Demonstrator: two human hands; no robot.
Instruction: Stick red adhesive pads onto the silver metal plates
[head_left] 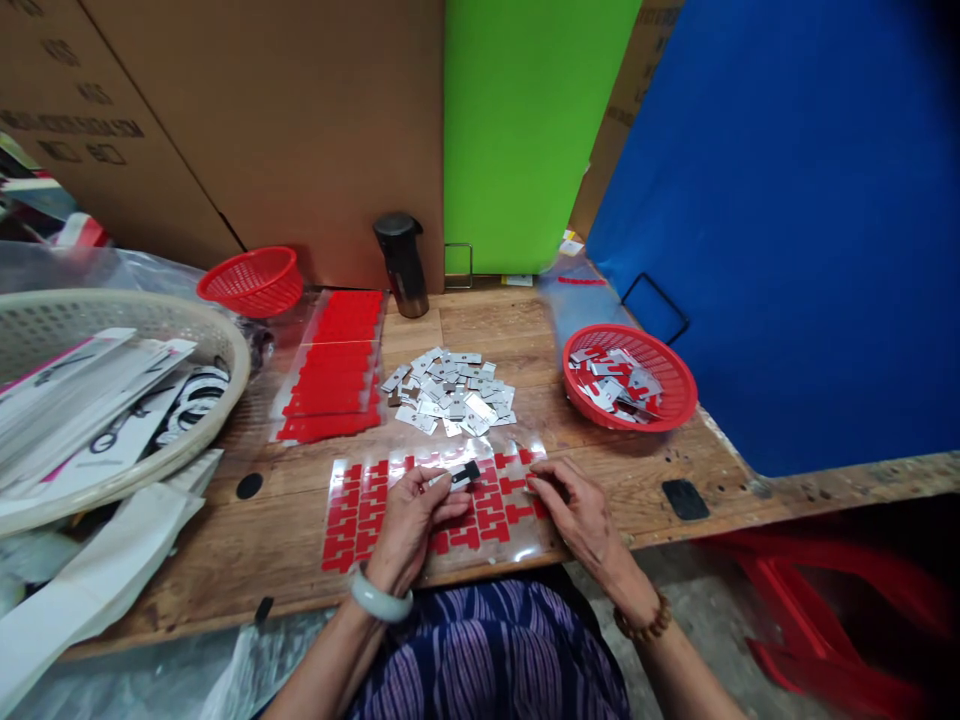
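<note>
My left hand (418,515) is closed on a small flat metal plate (459,477) with a dark end, holding it above a clear sheet (341,470) of red T-shaped stickers (491,500). Over the sheet's right side, my right hand (576,505) has thumb and forefinger pinched together beside the stickers. Whatever lies between those fingertips is too small to make out. Just beyond the sheet lies a loose pile of similar silvery plates (454,390). To the right, a red plastic basket (679,395) holds plates with red pieces on them.
More red sticker sheets (334,365) are stacked at back left, near a small red basket (251,285) and a dark bottle (403,265). A large pale basket (232,365) of packaging stands left. Cardboard (300,120), green (525,130) and blue panels (787,220) wall the back.
</note>
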